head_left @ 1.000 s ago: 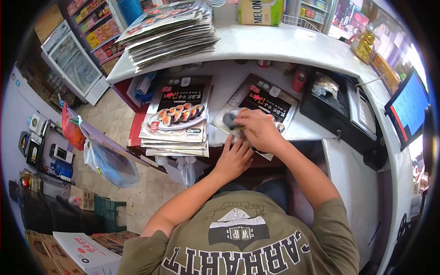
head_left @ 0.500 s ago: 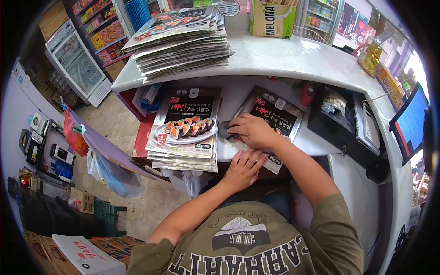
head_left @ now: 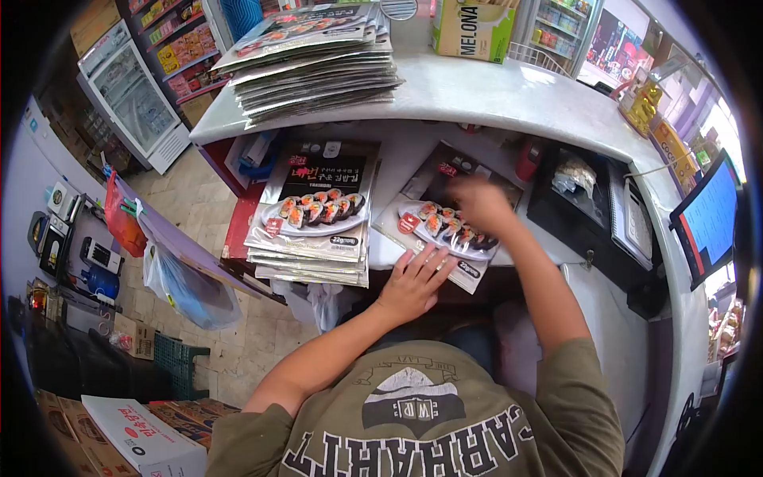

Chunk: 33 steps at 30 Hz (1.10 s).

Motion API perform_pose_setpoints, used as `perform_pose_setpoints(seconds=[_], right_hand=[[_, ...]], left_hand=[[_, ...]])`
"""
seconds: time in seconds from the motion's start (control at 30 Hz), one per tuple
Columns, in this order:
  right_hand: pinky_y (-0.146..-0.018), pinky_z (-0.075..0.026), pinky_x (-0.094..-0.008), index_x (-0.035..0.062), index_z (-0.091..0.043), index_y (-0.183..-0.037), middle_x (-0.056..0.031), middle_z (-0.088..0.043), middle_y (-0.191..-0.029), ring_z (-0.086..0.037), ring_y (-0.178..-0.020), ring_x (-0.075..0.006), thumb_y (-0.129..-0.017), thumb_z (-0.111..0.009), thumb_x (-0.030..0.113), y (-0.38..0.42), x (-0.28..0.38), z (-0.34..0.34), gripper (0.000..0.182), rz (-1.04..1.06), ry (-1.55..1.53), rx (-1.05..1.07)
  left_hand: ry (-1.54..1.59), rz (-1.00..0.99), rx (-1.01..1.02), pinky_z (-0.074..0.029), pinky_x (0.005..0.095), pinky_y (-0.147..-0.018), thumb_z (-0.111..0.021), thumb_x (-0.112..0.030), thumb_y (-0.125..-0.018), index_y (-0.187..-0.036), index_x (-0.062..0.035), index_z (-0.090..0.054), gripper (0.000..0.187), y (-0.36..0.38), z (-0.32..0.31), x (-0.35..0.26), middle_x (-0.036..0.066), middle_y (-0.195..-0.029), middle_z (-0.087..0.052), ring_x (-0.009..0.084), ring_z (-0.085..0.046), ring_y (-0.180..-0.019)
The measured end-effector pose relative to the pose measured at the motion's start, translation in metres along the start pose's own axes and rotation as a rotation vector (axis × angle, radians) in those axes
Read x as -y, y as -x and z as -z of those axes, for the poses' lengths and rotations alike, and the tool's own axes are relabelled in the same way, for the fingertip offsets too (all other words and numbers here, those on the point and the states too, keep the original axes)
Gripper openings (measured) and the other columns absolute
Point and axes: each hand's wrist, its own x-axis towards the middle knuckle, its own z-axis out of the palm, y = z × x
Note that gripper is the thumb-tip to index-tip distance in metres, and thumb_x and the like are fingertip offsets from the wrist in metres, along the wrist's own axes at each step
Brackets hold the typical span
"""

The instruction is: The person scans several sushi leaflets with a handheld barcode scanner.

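A seaweed packet point(head_left: 445, 226) with a kimbap picture lies tilted on the lower shelf of the counter. My left hand point(head_left: 415, 282) rests on its lower edge, fingers spread flat. Over the upper part of the same packet is my right hand point(head_left: 481, 208), blurred by motion. Whether anything is in its fingers cannot be made out. To the left, just apart from my left hand, lies a stack of matching seaweed packets point(head_left: 314, 211).
A taller stack of packets point(head_left: 318, 79) stands on the upper countertop point(head_left: 445, 99), near a Melona box point(head_left: 473, 30). Right of the packet are a black box point(head_left: 584, 203), a notebook point(head_left: 636, 215) and a monitor point(head_left: 707, 215). Plastic bags point(head_left: 187, 290) hang at the left.
My right hand has moved up and right across the packet, uncovering its food picture. The dark grey object under that hand no longer shows. My left hand stays at the lower edge, fingers more spread.
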Motion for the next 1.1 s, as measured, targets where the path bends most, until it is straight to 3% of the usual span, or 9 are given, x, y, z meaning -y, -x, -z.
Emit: perform_pose_setpoints(seconds=[0.1, 0.27, 0.33, 0.43, 0.53, 0.67, 0.77, 1.0, 1.1], right_hand=[[-0.087, -0.052, -0.0418, 0.0102, -0.071, -0.107, -0.0098, -0.067, -0.115, -0.06, -0.104, -0.0316, -0.08, -0.054, 0.006, 0.014, -0.032, 0.005, 0.032, -0.417, 0.082, -0.191], [-0.088, -0.052, -0.042, 0.0088, -0.071, -0.1, -0.0092, -0.067, -0.112, -0.061, -0.105, -0.0302, -0.08, -0.057, 0.003, 0.06, 0.055, 0.036, 0.026, 0.096, -0.238, -0.042], [-0.09, -0.05, -0.0431, 0.0071, -0.071, -0.099, -0.0101, -0.067, -0.112, -0.061, -0.104, -0.0333, -0.081, -0.056, 0.003, 0.066, 0.035, 0.031, 0.023, 0.097, -0.303, -0.133], [-0.09, -0.05, -0.0436, 0.0062, -0.07, -0.101, -0.0128, -0.067, -0.11, -0.061, -0.102, -0.0338, -0.085, -0.052, 0.007, 0.073, -0.003, 0.039, 0.024, -0.243, -0.033, -0.276], [-0.09, -0.05, -0.0426, 0.0068, -0.07, -0.102, -0.0129, -0.068, -0.109, -0.061, -0.103, -0.0324, -0.084, -0.053, 0.006, 0.084, 0.028, 0.033, 0.025, -0.235, -0.009, -0.157], [-0.089, -0.052, -0.0399, 0.0057, -0.07, -0.099, -0.0119, -0.068, -0.106, -0.062, -0.103, -0.031, -0.081, -0.055, 0.006, 0.086, 0.046, 0.044, 0.023, 0.058, -0.283, -0.051], [-0.088, -0.052, -0.0401, 0.0054, -0.07, -0.1, -0.0116, -0.068, -0.11, -0.061, -0.1, -0.0316, -0.081, -0.055, 0.006, 0.065, 0.01, 0.04, 0.024, -0.244, 0.039, -0.148], [-0.094, -0.049, -0.0409, 0.0115, -0.07, -0.105, -0.006, -0.067, -0.115, -0.06, -0.105, -0.0298, -0.078, -0.061, 0.008, 0.023, 0.04, 0.018, 0.03, 0.137, -0.308, 0.065], [-0.089, -0.051, -0.0429, 0.0115, -0.07, -0.11, -0.0114, -0.067, -0.113, -0.061, -0.104, -0.0334, -0.079, -0.056, 0.01, -0.008, -0.018, -0.005, 0.034, -0.213, 0.001, -0.082]], left_hand=[[-0.003, -0.006, 0.0, -0.019, 0.0485, -0.113, -0.072, -0.031, -0.071, -0.148, -0.0199, -0.038, 0.085, -0.003, 0.003, 0.001, 0.006, -0.152, -0.036, 0.0249, -0.031, -0.141], [-0.013, -0.001, -0.001, -0.018, 0.0485, -0.113, -0.072, -0.031, -0.071, -0.148, -0.0195, -0.038, 0.084, -0.004, 0.006, 0.001, 0.006, -0.152, -0.036, 0.025, -0.03, -0.142], [0.012, 0.014, 0.017, -0.018, 0.0485, -0.113, -0.071, -0.031, -0.072, -0.147, -0.0192, -0.039, 0.083, -0.003, 0.006, -0.001, 0.006, -0.152, -0.036, 0.0251, -0.03, -0.142], [-0.005, 0.006, 0.016, -0.016, 0.0484, -0.114, -0.07, -0.03, -0.074, -0.148, -0.0191, -0.038, 0.081, -0.003, 0.006, -0.002, 0.007, -0.152, -0.036, 0.0253, -0.029, -0.142], [0.015, 0.015, 0.028, -0.013, 0.048, -0.115, -0.069, -0.029, -0.075, -0.148, -0.019, -0.037, 0.081, -0.004, 0.006, -0.002, 0.007, -0.152, -0.035, 0.0251, -0.028, -0.143], [0.031, 0.02, 0.036, -0.015, 0.0485, -0.115, -0.07, -0.03, -0.074, -0.148, -0.0188, -0.037, 0.081, -0.005, 0.006, 0.0, 0.007, -0.152, -0.035, 0.0253, -0.028, -0.143], [0.019, 0.026, 0.024, -0.016, 0.0489, -0.115, -0.07, -0.03, -0.074, -0.147, -0.0185, -0.038, 0.081, -0.004, 0.006, -0.004, 0.007, -0.152, -0.035, 0.0256, -0.028, -0.143], [0.026, 0.04, 0.026, -0.018, 0.0489, -0.113, -0.071, -0.031, -0.073, -0.146, -0.0193, -0.039, 0.08, -0.005, 0.006, -0.003, 0.006, -0.151, -0.037, 0.0247, -0.03, -0.141], [0.027, 0.037, 0.046, -0.017, 0.049, -0.113, -0.072, -0.032, -0.072, -0.146, -0.0193, -0.039, 0.082, -0.007, 0.009, -0.004, 0.006, -0.15, -0.037, 0.0246, -0.03, -0.142]])
